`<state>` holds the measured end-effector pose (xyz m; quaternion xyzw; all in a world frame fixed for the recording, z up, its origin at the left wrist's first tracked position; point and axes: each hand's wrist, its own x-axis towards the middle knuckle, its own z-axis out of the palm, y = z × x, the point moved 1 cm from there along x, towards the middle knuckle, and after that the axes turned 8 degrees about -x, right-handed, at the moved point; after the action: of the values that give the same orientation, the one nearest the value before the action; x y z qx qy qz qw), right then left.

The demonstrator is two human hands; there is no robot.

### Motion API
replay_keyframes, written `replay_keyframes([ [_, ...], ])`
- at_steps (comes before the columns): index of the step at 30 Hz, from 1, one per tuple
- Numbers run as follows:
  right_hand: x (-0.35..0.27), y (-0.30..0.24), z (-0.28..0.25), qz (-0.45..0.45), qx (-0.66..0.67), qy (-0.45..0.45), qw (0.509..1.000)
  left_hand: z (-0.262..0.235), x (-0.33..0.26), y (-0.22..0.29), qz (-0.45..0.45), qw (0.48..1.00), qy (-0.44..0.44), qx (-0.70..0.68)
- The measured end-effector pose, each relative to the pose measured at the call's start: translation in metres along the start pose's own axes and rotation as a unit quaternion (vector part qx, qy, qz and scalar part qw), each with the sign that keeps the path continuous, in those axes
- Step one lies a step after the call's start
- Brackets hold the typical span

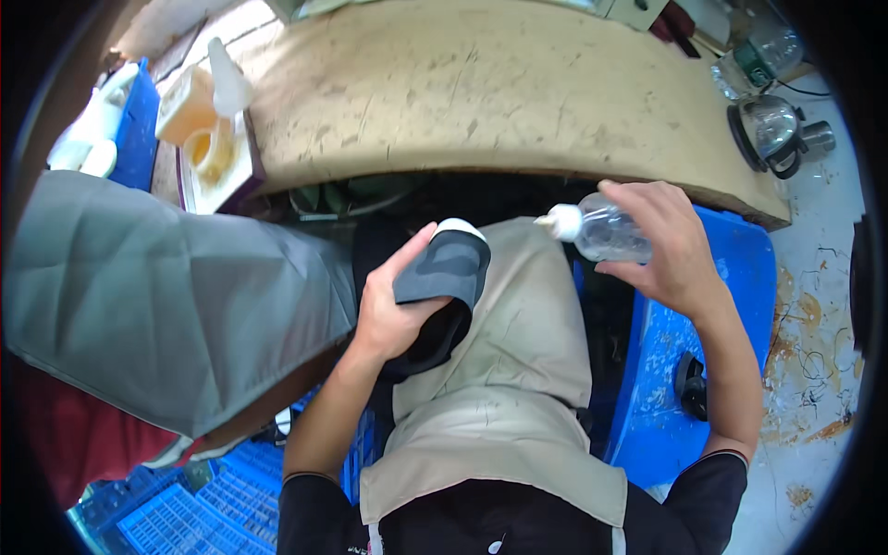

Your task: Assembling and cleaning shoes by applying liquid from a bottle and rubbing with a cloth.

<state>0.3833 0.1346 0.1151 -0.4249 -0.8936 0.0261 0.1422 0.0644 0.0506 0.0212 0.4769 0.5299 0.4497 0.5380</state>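
Observation:
My left hand (393,301) is closed around a dark grey shoe (449,264) with a white edge at its toe, held above my lap. The shoe's opening faces down toward me, and its underside is hidden. Off to the right, my right hand (671,245) grips a clear plastic squeeze bottle (610,229) by its base end. The bottle lies almost level, its white cap and narrow nozzle pointing left at the shoe. A gap separates the nozzle from the shoe.
Ahead is a worn tan table (481,88). At its left stand a cup of yellowish liquid (208,153) and a tub (185,104). A person in a grey apron (176,296) is close on my left. A blue plastic bin (661,398) stands right, a glass pot (770,129) beyond it.

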Motion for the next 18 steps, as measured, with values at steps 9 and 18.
replay_keyframes([
  [9,-0.017,0.167,-0.031,0.305,0.231,0.363,0.85,0.076,0.028,0.021,0.013,0.992,-0.002,-0.122],
  [18,-0.052,0.019,0.035,0.286,0.245,0.24,0.895,0.086,0.033,-0.026,0.078,0.987,0.113,-0.079],
])
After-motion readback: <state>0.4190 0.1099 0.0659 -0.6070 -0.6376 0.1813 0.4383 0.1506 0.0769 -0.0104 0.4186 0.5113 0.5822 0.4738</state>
